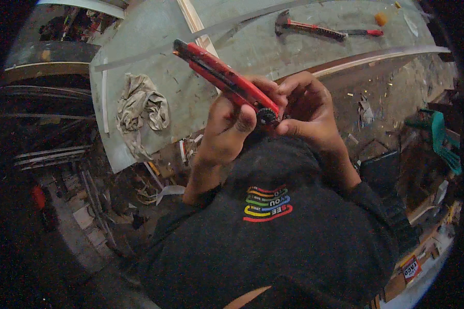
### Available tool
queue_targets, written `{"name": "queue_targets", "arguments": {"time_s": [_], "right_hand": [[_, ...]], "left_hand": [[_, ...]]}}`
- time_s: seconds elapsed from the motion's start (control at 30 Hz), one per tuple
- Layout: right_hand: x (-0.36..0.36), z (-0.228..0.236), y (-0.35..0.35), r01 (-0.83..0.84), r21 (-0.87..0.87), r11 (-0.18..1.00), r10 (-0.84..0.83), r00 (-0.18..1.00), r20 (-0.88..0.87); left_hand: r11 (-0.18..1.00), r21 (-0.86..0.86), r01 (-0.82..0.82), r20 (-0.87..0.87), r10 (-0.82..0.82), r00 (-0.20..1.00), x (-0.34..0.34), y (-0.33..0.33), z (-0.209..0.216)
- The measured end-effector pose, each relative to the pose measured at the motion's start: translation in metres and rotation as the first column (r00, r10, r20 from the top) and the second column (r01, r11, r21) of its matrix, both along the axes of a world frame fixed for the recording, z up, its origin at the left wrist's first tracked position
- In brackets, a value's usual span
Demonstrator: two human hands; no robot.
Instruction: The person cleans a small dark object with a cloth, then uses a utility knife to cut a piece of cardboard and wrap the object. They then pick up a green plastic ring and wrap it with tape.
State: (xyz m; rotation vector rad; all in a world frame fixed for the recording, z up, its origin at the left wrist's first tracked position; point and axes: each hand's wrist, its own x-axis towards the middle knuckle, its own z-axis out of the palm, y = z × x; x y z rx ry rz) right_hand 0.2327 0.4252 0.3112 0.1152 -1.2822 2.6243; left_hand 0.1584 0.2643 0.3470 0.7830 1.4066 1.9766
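Note:
A red utility knife [227, 74] with a black slider track and a dark round wheel at its near end is held up in front of my chest. My left hand [227, 123] is closed around its body, the thumb pressing on the side near the wheel. The far end of the knife points up and to the left. At the near end, my right hand [312, 103] has its thumb and fingers curled in a pinch at the tip beside the wheel. What exactly lies between those fingertips is partly hidden.
Beyond my hands is a pale grey-green table [160, 51]. On it lie a crumpled cloth [139, 110], a hammer [314, 28], an orange lump [380, 19] and a light wooden strip [191, 18]. A green plastic chair [441, 136] stands at the right. Scraps litter the floor.

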Motion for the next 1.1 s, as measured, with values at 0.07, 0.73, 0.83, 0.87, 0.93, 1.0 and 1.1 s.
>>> {"name": "queue_targets", "arguments": {"time_s": [0.07,0.73,0.83,0.87,0.93,1.0,1.1], "right_hand": [[-0.002,-0.002,0.001,0.016,0.030,0.999,-0.018,0.998,0.055],[-0.003,-0.051,-0.019,0.244,0.673,0.698,-0.419,0.902,0.108],[-0.010,-0.053,-0.015,0.314,0.644,0.698,-0.458,0.887,0.063],[-0.012,-0.055,-0.013,0.290,0.656,0.697,-0.455,0.886,0.092],[-0.017,-0.059,-0.010,0.256,0.679,0.688,-0.460,0.878,0.134],[-0.020,-0.065,-0.008,0.276,0.597,0.753,-0.470,0.860,0.196],[-0.021,-0.072,-0.005,0.287,0.619,0.731,-0.520,0.822,0.233]], "left_hand": [[1.000,-0.013,-0.012,0.147,0.014,0.989,0.001,0.003,-0.005],[0.938,-0.262,-0.228,0.432,0.325,0.841,0.012,0.018,-0.123],[0.908,-0.345,-0.236,0.242,0.329,0.913,0.024,0.018,-0.119],[0.913,-0.323,-0.251,0.182,0.320,0.930,0.028,0.018,-0.116],[0.906,-0.318,-0.279,0.109,0.327,0.939,0.035,0.020,-0.113],[0.884,-0.379,-0.275,0.039,0.312,0.949,0.039,0.020,-0.113],[0.842,-0.491,-0.224,-0.094,0.204,0.974,0.041,0.014,-0.120]]}}
